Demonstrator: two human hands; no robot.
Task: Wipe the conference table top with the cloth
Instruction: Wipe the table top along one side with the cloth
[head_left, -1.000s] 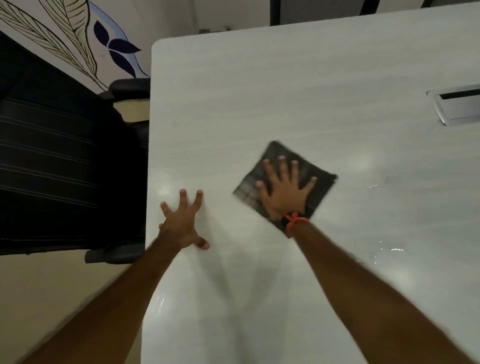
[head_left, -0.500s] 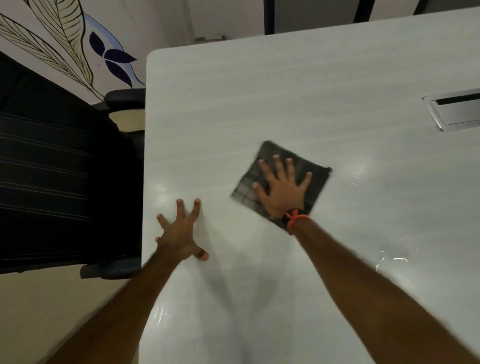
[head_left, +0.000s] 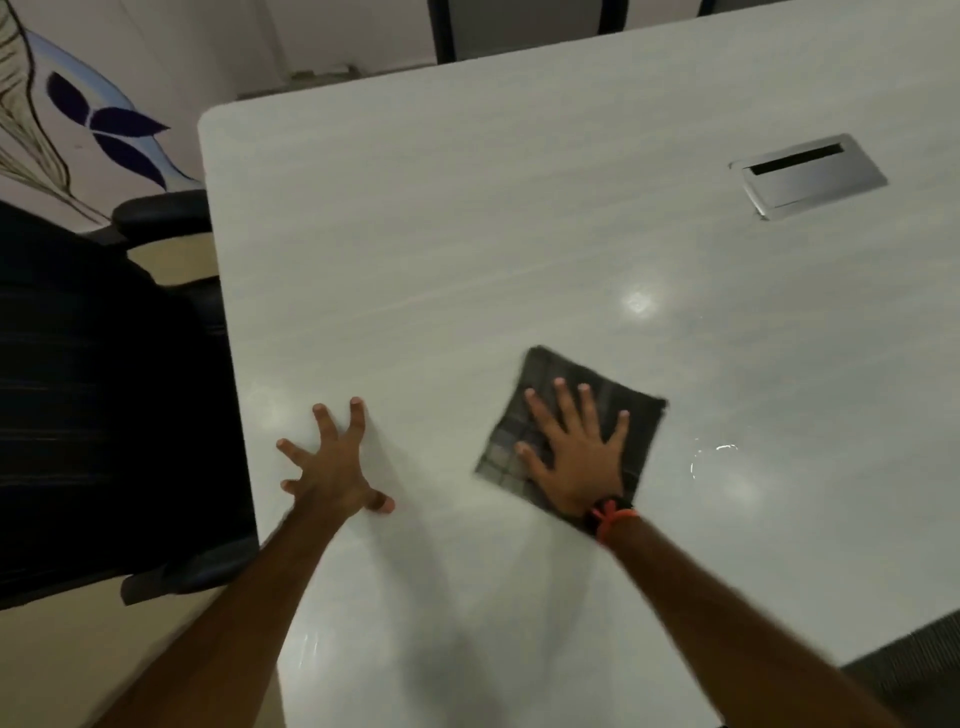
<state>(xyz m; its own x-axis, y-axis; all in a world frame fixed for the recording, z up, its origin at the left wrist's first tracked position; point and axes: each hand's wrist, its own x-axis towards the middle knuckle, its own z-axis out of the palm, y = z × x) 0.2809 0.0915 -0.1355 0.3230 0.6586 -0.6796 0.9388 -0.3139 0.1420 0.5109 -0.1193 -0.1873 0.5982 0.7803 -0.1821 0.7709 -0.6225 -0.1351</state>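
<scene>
Up near the far right of the conference table top (head_left: 467, 218), a recessed metal cable box (head_left: 810, 175) sits flush in the surface, its lid down and only a dark slot showing along its far edge; what lies inside cannot be seen. Nearer, the dark checked cloth (head_left: 550, 415) lies flat on the pale, glossy top, turned cornerwise, with the right hand (head_left: 576, 447) pressed palm-down on it, fingers spread wide and flat rather than gripping. An orange band (head_left: 610, 517) circles that wrist. Just right of the cloth, a small wet smear (head_left: 714, 457) glints on the surface. The left hand (head_left: 332, 467) rests bare on the table near its left edge, fingers splayed wide, well apart from the cloth. A black office chair (head_left: 104, 395) stands against that left edge, one armrest (head_left: 161, 210) near the table's far corner.
</scene>
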